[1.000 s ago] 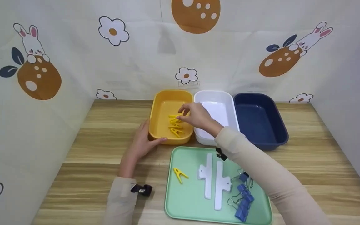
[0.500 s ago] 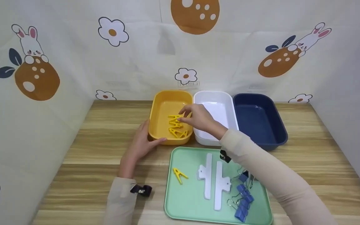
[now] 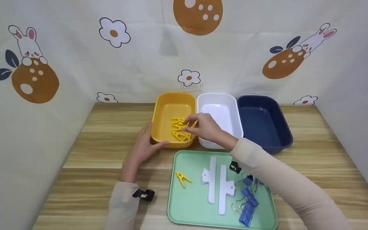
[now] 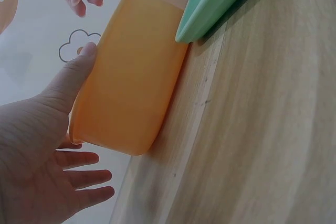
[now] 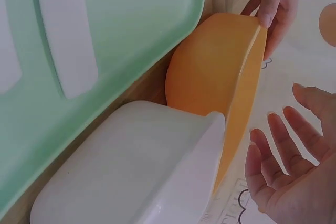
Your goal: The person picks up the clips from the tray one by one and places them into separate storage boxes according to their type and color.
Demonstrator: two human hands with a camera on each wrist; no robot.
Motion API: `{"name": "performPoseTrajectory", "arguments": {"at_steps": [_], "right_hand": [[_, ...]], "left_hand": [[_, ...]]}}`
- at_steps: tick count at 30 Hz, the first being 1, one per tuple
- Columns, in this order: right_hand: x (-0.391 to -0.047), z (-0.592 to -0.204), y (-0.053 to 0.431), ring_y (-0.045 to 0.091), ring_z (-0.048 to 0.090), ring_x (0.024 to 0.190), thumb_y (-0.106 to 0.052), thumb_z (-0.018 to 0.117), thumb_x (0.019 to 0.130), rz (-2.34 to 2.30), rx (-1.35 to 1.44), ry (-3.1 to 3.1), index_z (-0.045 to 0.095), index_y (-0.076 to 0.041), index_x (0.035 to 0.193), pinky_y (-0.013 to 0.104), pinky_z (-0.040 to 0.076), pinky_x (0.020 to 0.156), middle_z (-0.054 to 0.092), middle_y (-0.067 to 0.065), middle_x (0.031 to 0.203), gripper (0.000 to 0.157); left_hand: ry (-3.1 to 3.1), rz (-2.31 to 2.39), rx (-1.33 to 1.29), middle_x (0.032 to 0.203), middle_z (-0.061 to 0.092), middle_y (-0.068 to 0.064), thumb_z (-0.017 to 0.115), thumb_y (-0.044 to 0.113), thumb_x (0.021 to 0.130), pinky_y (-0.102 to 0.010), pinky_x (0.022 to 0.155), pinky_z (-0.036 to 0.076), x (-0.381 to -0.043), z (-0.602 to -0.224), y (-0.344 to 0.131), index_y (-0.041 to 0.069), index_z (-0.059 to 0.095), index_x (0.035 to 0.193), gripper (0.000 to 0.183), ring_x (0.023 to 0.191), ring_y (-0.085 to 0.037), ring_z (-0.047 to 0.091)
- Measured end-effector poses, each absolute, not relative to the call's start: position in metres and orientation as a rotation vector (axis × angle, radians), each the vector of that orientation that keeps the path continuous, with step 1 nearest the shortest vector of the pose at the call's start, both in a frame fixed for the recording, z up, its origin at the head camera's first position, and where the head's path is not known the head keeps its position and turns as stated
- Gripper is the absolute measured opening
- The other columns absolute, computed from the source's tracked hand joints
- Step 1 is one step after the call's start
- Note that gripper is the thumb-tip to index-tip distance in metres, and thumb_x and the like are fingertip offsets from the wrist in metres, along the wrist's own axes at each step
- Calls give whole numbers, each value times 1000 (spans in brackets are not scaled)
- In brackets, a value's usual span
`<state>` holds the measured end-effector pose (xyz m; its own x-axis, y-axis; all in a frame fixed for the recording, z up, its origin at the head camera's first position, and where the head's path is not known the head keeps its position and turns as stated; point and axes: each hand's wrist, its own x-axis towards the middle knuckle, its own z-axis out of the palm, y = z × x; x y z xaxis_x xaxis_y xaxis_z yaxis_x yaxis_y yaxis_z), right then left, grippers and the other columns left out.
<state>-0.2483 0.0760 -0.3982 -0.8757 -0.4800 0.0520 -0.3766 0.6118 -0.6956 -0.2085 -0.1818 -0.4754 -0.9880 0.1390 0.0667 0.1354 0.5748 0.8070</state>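
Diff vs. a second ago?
Right hand has drawn back a little toward the green tray and holds nothing. One more yellow clip shows in the near right corner of the yellow bin, presumably just let go. Unchanged: left hand on the bin, tray clips, white bin, navy bin.

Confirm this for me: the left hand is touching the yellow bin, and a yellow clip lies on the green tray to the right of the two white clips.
One thing is wrong: the yellow clip lies to the left of the two white clips on the green tray, as the head view shows. The left hand is touching the yellow bin.
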Motion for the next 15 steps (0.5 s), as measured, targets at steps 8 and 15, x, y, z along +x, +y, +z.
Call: {"name": "performPoseTrajectory", "arguments": {"at_steps": [8, 15], "right_hand": [[-233, -400, 76, 20, 63, 89, -21, 79, 97, -1118, -750, 2659, 78, -5, 115, 30, 56, 81, 75, 9, 105, 25], [-220, -407, 77, 21, 62, 83, -19, 79, 96, -1099, -828, 2640, 78, -1, 114, 26, 54, 75, 76, 10, 102, 25]], "left_hand": [[2778, 1428, 245, 167, 33, -19, 83, 37, 93, -52, 128, 28, -208, -475, -182, 7, 22, 168, 101, 152, -34, 38], [2776, 1448, 242, 167, 34, -18, 83, 35, 93, -51, 129, 27, -207, -475, -181, 9, 23, 168, 99, 151, -33, 38]]}}
